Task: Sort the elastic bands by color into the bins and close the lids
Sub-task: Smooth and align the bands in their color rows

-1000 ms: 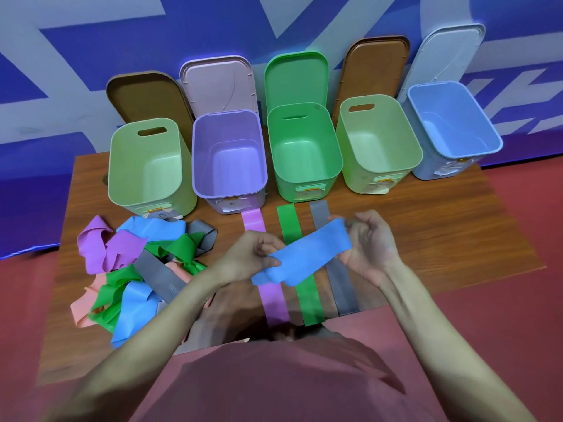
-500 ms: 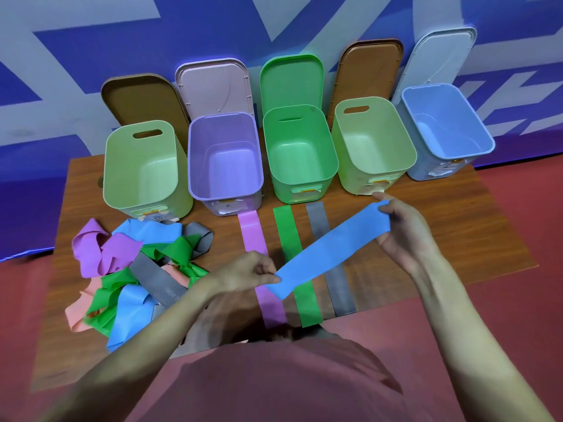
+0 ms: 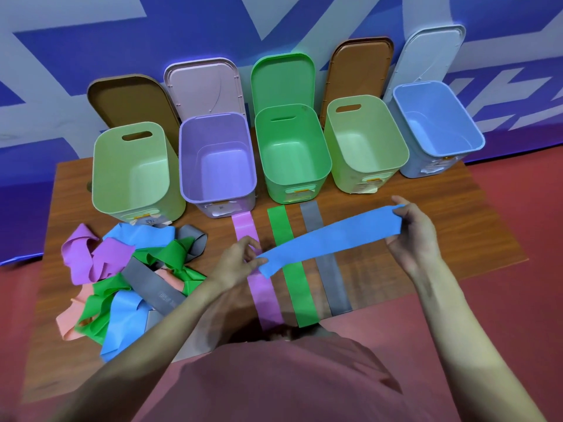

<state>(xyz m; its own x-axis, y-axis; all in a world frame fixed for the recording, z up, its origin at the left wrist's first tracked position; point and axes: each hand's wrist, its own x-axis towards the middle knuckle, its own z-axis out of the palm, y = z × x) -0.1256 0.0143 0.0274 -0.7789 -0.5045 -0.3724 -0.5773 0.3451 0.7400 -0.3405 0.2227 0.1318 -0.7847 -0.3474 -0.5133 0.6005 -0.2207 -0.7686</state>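
Head view, looking down at a wooden table [image 3: 457, 239]: a blue elastic band [image 3: 329, 242] is held stretched out flat across the middle of the frame, above the tabletop. Its lower-left end is pinched by the left hand [image 3: 234, 263], and its upper-right end is gripped between thumb and fingers of the right hand [image 3: 411, 236].

Under the blue one, three bands are laid flat side by side, running from mid-frame down toward the bottom edge – a pink-purple band [image 3: 259, 278], a green band [image 3: 292, 269] and a grey band [image 3: 327, 263], left to right.

At lower left a tangled pile of bands [image 3: 122, 275] is seen, with purple, blue, green, grey and peach ones mixed up.

Five bins are lined up across the upper half, all uncovered and with nothing seen inside: a pale green bin [image 3: 134, 166], a purple bin [image 3: 217, 161], a green bin [image 3: 292, 150], a second pale green bin [image 3: 364, 141] and a blue bin [image 3: 437, 121] at upper right. Their lids are stood up behind them – brown, pinkish, green, brown and white.
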